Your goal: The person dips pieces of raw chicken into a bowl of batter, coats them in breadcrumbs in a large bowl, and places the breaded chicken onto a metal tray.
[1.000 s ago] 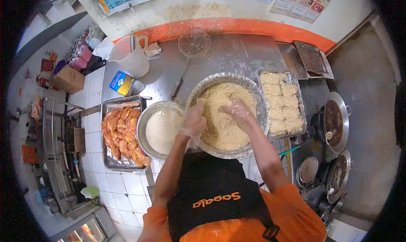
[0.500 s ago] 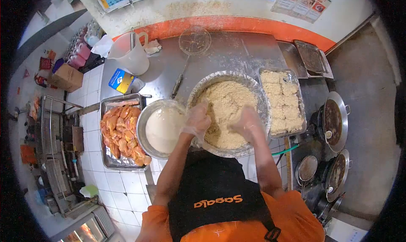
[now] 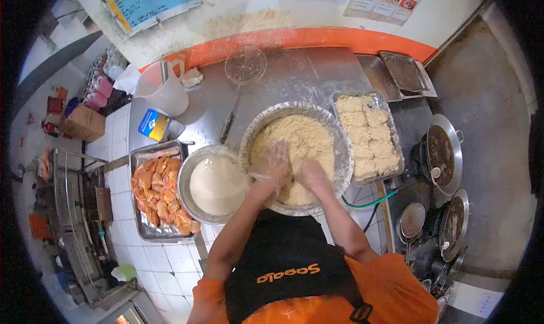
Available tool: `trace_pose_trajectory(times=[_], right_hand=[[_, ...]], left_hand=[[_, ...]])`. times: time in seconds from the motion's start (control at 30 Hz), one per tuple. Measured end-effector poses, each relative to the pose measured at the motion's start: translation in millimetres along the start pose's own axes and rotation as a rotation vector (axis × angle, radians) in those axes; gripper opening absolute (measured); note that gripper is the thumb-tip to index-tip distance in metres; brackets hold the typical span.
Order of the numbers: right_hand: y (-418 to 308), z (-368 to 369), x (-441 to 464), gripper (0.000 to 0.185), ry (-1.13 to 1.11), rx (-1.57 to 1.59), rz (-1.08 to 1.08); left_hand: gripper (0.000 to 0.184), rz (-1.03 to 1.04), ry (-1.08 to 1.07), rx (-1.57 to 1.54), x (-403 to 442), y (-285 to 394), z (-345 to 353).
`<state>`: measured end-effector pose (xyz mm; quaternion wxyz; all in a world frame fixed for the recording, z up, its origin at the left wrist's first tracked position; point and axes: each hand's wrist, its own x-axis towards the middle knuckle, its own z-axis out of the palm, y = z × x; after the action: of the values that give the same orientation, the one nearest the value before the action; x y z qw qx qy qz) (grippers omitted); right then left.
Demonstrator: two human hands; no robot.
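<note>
Both my hands, in clear plastic gloves, are inside a large round metal basin (image 3: 343, 148) of pale, crumbly flour coating (image 3: 309, 132). My left hand (image 3: 276, 166) is on the basin's left side, fingers stretched out against the coating. Just to its right, my right hand (image 3: 313, 175) reaches down into the coating; motion blur and flour hide its fingers. Whether a piece lies between or under the hands cannot be seen. Left of the basin stands a metal bowl of white batter (image 3: 214, 182). A tray of coated pieces (image 3: 368, 140) touches the right side.
Raw marinated chicken (image 3: 161, 191) fills a metal tray at far left. Behind are a plastic jug (image 3: 164, 94), a blue-yellow box (image 3: 154, 124) and a wire skimmer (image 3: 245, 66). Woks of dark oil (image 3: 442, 154) stand at right, with a green hose (image 3: 371, 202) near the table edge.
My right hand has moved left, closer to my left hand. My left fingers now extend forward over the coating. The whole view has shifted slightly.
</note>
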<state>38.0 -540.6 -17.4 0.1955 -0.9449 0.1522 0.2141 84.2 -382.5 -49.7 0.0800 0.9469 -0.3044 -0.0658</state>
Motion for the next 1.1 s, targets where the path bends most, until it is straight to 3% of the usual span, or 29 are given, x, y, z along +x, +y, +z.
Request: trace_pose_trajectory(times=[0.03,0.1,0.13,0.23,0.33,0.4,0.47,0.53,0.63,0.7,0.83,0.97,1.03,1.1], right_hand=[[-1,-11,0,0.036,0.041,0.128,-0.045],[-12,-48,-17,0.037,0.106,0.388,-0.132],[-25,-75,-24,0.028,0.028,0.412,-0.084],[-29,-73,-9,0.030,0.154,0.109,-0.264],[7,39,44,0.035,0.789,-0.253,-0.594],[9,10,41,0.046,0.377,0.106,-0.400],[6,-35,20,0.054,0.138,0.252,-0.239],[-10,-90,4,0.056,0.101,0.190,-0.145],[-28,-115,-13,0.060,-0.168,0.234,0.052],[-14,-87,12,0.067,-0.200,0.421,0.075],[-5,-74,9,0.082,-0.235,1.150,-0.036],[-4,-95,-12,0.067,-0.122,1.480,0.063],[6,-99,-11,0.071,-0.125,1.709,0.129],[7,-123,-19,0.076,-0.162,1.716,0.081]], left_hand=[[0.067,0.049,0.104,0.208,6,0,25],[0.066,-0.101,-0.144,0.032,11,5,10],[0.066,-0.175,-0.275,-0.052,8,10,-6],[0.065,0.141,-0.219,0.555,-18,19,-61],[0.066,0.082,-0.264,0.265,-5,17,-44],[0.068,0.054,-0.246,0.134,1,11,-22],[0.069,0.053,-0.316,0.040,-5,11,-28],[0.071,0.042,-0.389,-0.048,-11,11,-75],[0.072,-0.004,-0.361,-0.217,-35,6,-111],[0.073,-0.038,-0.274,-0.335,-62,-1,-125],[0.075,-0.114,-0.090,-0.501,-103,-9,-149],[0.076,-0.181,0.043,-0.571,-132,-15,-163],[0.077,-0.191,0.118,-0.542,-145,-18,-163],[0.077,-0.328,0.049,-0.549,-155,-15,-175]])
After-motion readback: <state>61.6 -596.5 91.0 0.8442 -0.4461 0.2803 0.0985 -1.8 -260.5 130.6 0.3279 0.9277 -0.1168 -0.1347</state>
